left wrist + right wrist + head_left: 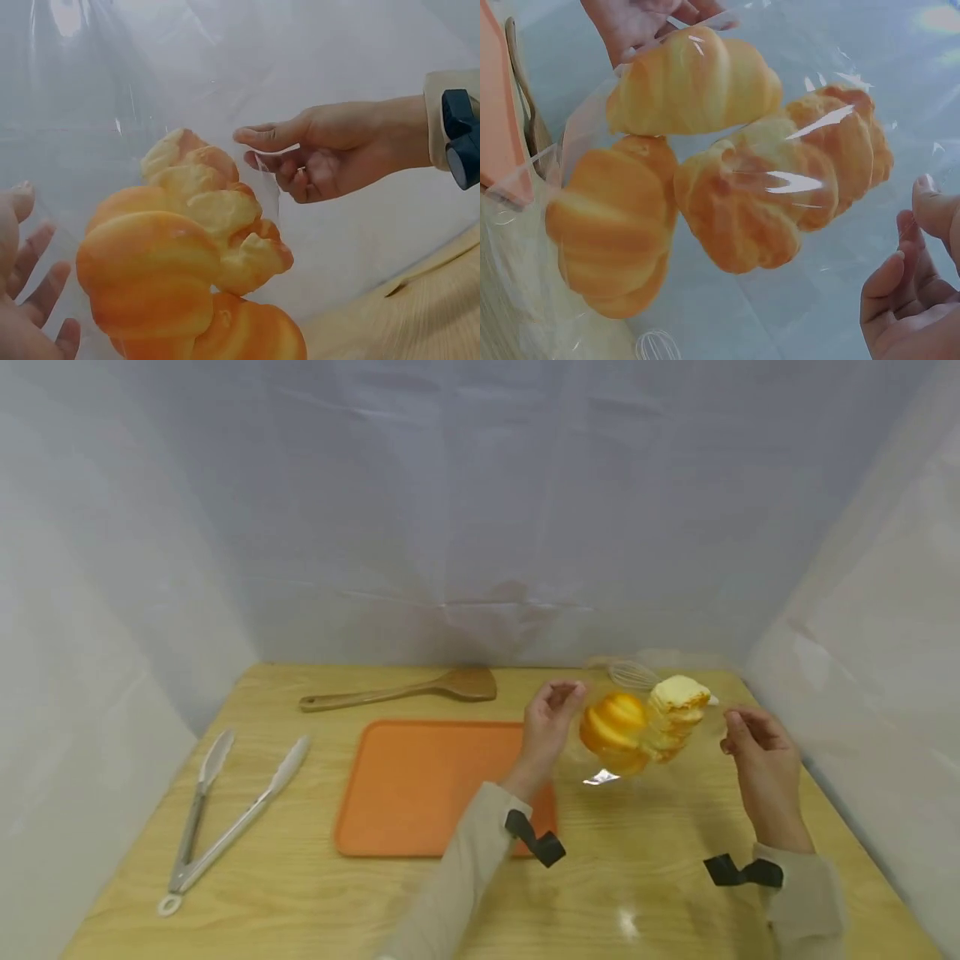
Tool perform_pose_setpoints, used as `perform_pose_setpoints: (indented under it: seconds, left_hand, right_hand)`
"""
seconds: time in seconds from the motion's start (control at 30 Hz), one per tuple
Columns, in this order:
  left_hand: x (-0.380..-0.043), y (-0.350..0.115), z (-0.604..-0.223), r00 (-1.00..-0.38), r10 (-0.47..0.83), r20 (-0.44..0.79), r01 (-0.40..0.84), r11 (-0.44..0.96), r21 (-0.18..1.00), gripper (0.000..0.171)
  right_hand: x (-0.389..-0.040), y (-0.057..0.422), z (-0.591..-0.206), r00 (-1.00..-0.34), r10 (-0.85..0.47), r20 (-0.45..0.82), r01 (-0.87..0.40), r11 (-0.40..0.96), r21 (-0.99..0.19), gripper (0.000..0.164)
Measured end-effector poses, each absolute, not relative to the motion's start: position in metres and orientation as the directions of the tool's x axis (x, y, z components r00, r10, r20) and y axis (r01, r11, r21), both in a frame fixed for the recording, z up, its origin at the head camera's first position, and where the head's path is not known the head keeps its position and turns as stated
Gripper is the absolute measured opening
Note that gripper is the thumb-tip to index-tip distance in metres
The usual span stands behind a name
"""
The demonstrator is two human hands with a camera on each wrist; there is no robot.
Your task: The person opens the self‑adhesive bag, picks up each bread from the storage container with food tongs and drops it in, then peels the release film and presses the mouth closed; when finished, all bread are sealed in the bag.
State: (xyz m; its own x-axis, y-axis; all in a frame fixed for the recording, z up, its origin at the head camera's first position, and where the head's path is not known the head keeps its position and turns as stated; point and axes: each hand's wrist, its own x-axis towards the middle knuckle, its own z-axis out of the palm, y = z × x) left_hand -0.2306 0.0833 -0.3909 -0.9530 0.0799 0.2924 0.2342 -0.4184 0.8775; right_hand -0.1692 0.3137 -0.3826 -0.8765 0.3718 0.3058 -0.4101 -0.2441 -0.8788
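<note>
Between my two hands hangs a clear plastic bag with several breads inside, raised over the right part of the table. Ridged, glossy golden rolls and a paler, knobbly twisted bread show through the film. My left hand pinches the bag's left edge between thumb and fingers. At the opposite edge, my right hand pinches the film with thumb and forefinger, as the left wrist view also shows. The bag's outline is mostly too transparent to follow in the head view.
Left of the bag lies an orange tray, partly behind my left forearm. A wooden spatula lies at the back, and spread tongs rest at the left. Behind the breads is a whisk. Pale sheeting encloses the table.
</note>
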Motion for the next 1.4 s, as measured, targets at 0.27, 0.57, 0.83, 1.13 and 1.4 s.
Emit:
perform_pose_setpoints:
  seconds: [0.27, 0.57, 0.83, 1.13, 1.4]
  left_hand:
    - [-0.231, 0.083, -0.395, -0.946, 0.152, 0.286, 0.214, -0.368, 0.905, 0.023]
    - [-0.232, 0.083, -0.375, -0.943, 0.148, 0.299, 0.227, -0.373, 0.9, 0.024]
    - [-0.233, 0.082, -0.395, -0.962, 0.149, 0.228, 0.138, -0.454, 0.881, 0.015]
    - [-0.233, 0.086, -0.429, -0.993, 0.068, 0.098, 0.051, -0.503, 0.863, 0.015]
    - [-0.233, 0.089, -0.463, -0.994, 0.087, 0.061, 0.032, -0.3, 0.953, 0.029]
  right_hand:
    - [-0.172, 0.304, -0.383, -0.878, 0.406, 0.256, -0.387, -0.285, -0.877, 0.011]
    - [-0.174, 0.292, -0.369, -0.81, 0.464, 0.36, -0.567, -0.458, -0.685, 0.007]
    - [-0.176, 0.282, -0.379, -0.819, 0.384, 0.426, -0.573, -0.579, -0.58, 0.01]
    - [-0.175, 0.279, -0.398, -0.906, 0.271, 0.324, -0.421, -0.512, -0.749, 0.013]
    - [-0.177, 0.284, -0.408, -0.895, 0.165, 0.416, -0.422, -0.618, -0.664, 0.024]
